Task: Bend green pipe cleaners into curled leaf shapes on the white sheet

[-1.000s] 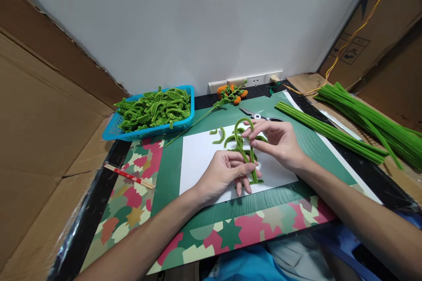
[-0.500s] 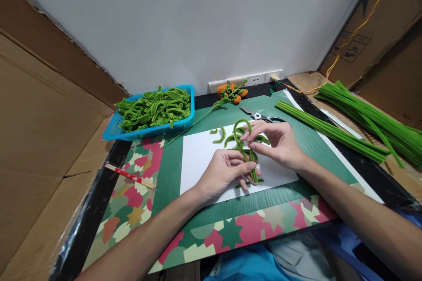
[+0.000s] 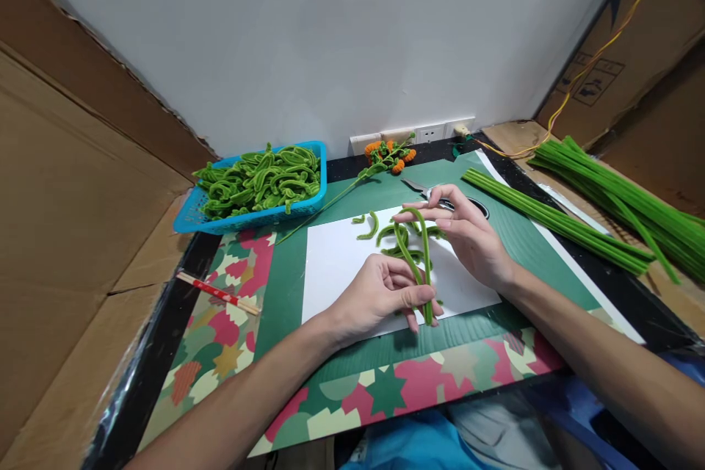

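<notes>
A green pipe cleaner is bent into a tall, narrow loop above a white sheet of paper. My left hand pinches its two lower ends together between thumb and fingers. At the top of the loop is my right hand, fingers stretched out and touching or just behind the bend, thumb apart from them. Several short curved green pieces lie on the paper, some partly hidden by the loop and my hands. Behind my right hand lie scissors, partly covered.
A blue basket full of bent green pieces stands at the back left. Orange-and-green fuzzy flowers lie near the wall sockets. Straight green pipe cleaners lie at right, a larger bundle beyond. Wrapped chopsticks rest at left.
The pipe cleaner's loop has turned upright and its sides no longer cross. My right hand's fingers have straightened and spread at its top, while my left hand keeps its pinch on the ends.
</notes>
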Demonstrator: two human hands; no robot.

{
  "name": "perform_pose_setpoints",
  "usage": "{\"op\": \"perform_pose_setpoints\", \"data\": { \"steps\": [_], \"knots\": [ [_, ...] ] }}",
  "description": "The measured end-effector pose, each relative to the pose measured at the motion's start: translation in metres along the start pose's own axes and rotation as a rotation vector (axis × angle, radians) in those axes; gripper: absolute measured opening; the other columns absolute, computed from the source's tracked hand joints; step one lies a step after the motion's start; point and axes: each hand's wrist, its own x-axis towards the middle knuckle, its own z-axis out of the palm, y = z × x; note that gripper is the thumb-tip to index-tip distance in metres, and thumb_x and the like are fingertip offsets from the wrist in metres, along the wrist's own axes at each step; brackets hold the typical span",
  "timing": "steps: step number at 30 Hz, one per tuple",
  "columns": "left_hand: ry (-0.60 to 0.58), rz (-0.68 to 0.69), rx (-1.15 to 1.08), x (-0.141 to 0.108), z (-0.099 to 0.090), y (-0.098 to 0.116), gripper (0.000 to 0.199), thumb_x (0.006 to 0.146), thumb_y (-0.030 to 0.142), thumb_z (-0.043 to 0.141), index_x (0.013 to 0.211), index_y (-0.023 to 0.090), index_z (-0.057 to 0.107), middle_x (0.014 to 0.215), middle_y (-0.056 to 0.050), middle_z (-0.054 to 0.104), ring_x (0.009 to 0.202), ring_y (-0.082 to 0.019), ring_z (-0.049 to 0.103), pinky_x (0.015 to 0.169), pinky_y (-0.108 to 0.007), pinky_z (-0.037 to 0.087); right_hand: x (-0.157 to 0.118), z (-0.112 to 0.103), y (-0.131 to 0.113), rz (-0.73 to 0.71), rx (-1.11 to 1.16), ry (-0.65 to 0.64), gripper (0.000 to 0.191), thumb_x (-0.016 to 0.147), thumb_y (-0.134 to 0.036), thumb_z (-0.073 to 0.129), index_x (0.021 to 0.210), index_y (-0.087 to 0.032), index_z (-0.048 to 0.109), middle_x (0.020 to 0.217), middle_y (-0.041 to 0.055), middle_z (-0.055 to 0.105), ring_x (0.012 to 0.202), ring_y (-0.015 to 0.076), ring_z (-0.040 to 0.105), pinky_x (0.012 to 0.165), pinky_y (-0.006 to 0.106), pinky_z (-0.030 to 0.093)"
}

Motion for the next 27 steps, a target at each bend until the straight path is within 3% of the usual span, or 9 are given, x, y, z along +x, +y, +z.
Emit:
{"op": "perform_pose_setpoints", "data": {
  "steps": [6, 11, 14, 21, 27],
  "knots": [
    [-0.076, -0.046, -0.179, -0.003, 0.001, -0.005, 0.038, 0.081, 0.041, 0.095, 0.086, 0.009, 0.074, 0.073, -0.009, 0.079, 0.062, -0.017, 0.077, 0.050, -0.019, 0.060, -0.002, 0.001, 0.001, -0.029, -0.056, -0.066, 0.016, 0.103, -0.035, 0.062, 0.113, -0.030, 0.050, 0.122, 0.0068, 0.083, 0.149, 0.0294, 0.056, 0.127, 0.061, 0.032],
    [-0.190, -0.107, -0.296, -0.004, -0.007, -0.009, 0.046, 0.074, 0.045, 0.099, 0.083, 0.012, 0.068, 0.064, -0.006, 0.074, 0.056, -0.019, 0.076, 0.046, -0.019, 0.057, -0.008, -0.005, 0.003, -0.136, -0.448, -0.141, 0.018, 0.110, -0.033, 0.055, 0.127, -0.030, 0.047, 0.138, 0.0109, 0.074, 0.155, 0.0292, 0.051, 0.125, 0.057, 0.039],
    [-0.221, -0.092, -0.327, -0.006, -0.012, -0.009, 0.045, 0.074, 0.045, 0.099, 0.083, 0.013, 0.068, 0.059, -0.003, 0.072, 0.053, -0.019, 0.075, 0.043, -0.018, 0.055, -0.007, -0.010, 0.003, -0.226, -0.665, -0.151, 0.023, 0.109, -0.024, 0.049, 0.131, -0.030, 0.043, 0.139, 0.0119, 0.072, 0.161, 0.0291, 0.042, 0.128, 0.061, 0.034],
    [-0.163, 0.015, -0.372, -0.007, -0.011, -0.007, 0.041, 0.078, 0.042, 0.098, 0.081, 0.012, 0.070, 0.056, -0.002, 0.070, 0.052, -0.018, 0.075, 0.041, -0.016, 0.053, -0.001, -0.016, 0.002, -0.440, -1.059, -0.089, 0.051, 0.089, -0.004, 0.050, 0.132, -0.029, 0.040, 0.143, 0.0136, 0.069, 0.157, 0.0339, 0.046, 0.118, 0.063, 0.042],
    [-0.102, 0.011, -0.377, -0.005, -0.010, -0.005, 0.042, 0.074, 0.042, 0.100, 0.079, 0.012, 0.071, 0.056, -0.002, 0.071, 0.052, -0.017, 0.075, 0.045, -0.016, 0.054, 0.001, -0.019, 0.000, -0.497, -1.206, -0.026, 0.056, 0.086, -0.001, 0.050, 0.135, -0.028, 0.043, 0.133, 0.0110, 0.073, 0.153, 0.0339, 0.050, 0.114, 0.057, 0.043]
  ]
}}
